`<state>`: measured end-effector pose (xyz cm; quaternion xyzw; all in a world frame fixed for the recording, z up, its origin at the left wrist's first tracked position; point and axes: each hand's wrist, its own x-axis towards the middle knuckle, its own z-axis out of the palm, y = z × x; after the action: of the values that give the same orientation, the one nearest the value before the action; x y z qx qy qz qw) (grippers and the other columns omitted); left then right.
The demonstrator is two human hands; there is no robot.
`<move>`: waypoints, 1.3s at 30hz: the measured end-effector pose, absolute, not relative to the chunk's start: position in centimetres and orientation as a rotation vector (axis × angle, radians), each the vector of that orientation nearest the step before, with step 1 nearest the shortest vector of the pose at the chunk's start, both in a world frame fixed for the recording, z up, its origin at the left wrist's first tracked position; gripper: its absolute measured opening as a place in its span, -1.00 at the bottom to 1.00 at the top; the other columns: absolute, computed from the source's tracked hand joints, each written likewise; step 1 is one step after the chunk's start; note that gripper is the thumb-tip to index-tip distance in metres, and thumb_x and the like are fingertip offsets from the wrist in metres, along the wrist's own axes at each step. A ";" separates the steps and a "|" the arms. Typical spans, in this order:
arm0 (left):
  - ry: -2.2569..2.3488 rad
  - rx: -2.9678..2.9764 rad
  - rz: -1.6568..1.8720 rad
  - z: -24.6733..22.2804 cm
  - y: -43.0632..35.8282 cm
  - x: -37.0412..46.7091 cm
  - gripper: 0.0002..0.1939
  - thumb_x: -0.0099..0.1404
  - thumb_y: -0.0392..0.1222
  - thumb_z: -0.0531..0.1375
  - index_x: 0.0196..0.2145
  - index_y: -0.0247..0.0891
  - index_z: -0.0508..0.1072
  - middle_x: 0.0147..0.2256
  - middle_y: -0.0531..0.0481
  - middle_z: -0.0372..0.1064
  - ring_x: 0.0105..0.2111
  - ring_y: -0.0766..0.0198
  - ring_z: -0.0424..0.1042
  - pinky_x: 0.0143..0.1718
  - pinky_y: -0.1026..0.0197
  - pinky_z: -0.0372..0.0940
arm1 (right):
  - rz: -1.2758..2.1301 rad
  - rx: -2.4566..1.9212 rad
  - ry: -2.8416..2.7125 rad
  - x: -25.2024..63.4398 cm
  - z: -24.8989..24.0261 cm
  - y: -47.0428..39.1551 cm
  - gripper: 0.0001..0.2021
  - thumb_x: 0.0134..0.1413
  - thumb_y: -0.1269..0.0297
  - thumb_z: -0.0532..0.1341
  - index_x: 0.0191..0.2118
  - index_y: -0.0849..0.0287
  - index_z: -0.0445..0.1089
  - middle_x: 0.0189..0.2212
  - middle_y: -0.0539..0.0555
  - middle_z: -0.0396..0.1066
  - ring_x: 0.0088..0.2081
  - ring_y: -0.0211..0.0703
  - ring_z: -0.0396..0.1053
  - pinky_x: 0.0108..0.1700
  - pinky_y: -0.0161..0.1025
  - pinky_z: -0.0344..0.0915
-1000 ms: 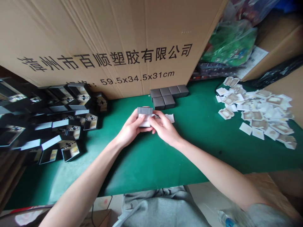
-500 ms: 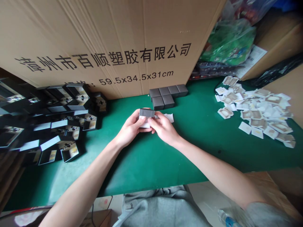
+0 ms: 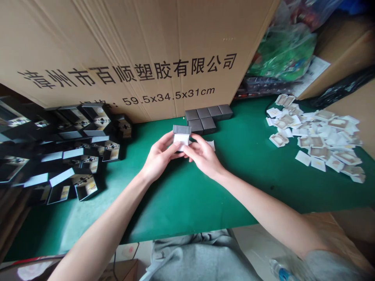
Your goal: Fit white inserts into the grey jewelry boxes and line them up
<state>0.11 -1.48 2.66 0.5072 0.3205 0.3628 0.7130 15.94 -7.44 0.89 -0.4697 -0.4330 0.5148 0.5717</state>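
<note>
Between my hands is a small dark hinged box (image 3: 182, 130), its lid raised and a white lining showing inside. My left hand (image 3: 159, 154) grips its left side, the thumb at the white part. On the other side my right hand (image 3: 204, 155) holds it too, with its thumb over the lower front edge. The box is held above the green table. A white piece (image 3: 211, 145) lies just behind my right fingers, partly hidden by them. Farther back, several closed dark boxes (image 3: 202, 120) sit in rows against the carton.
Many open black boxes (image 3: 88, 156) are stacked on the left of the green table (image 3: 234, 210). A heap of white inserts (image 3: 325, 136) spreads over the right side. A large cardboard carton (image 3: 131, 47) stands along the back, with plastic bags (image 3: 287, 50) to its right.
The box in my hands has been tilted and its lid now stands higher, so more of the white lining shows. My fingers have shifted slightly around it.
</note>
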 end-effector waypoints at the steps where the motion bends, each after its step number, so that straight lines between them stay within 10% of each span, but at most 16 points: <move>1: 0.710 1.129 0.808 2.6 -1.4 0.1 -0.50 0.26 -0.09 0.37 0.13 -0.19 0.46 0.11 -0.13 0.46 -0.09 0.16 0.57 -0.10 0.19 0.55 | 1.217 -1.107 -1.015 15.9 1.0 -7.5 -0.46 0.11 0.00 0.35 0.14 0.09 0.27 -0.36 0.00 0.48 -0.32 -0.18 0.45 -0.37 -0.26 0.38; 39: 0.648 1.290 0.808 2.5 -1.5 0.3 -0.49 0.16 -0.21 0.42 0.05 -0.21 0.44 0.03 -0.12 0.47 -0.07 0.13 0.51 -0.09 0.14 0.50 | 1.161 -1.091 -1.026 16.1 0.8 -7.2 -0.63 0.11 0.29 0.27 0.04 -0.01 0.30 -0.28 -0.02 0.49 -0.20 -0.14 0.49 -0.12 -0.13 0.48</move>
<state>0.33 -1.48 2.53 0.5739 0.2884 0.3593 0.6770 16.09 -7.18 0.79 -0.4674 -0.4397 0.4973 0.5838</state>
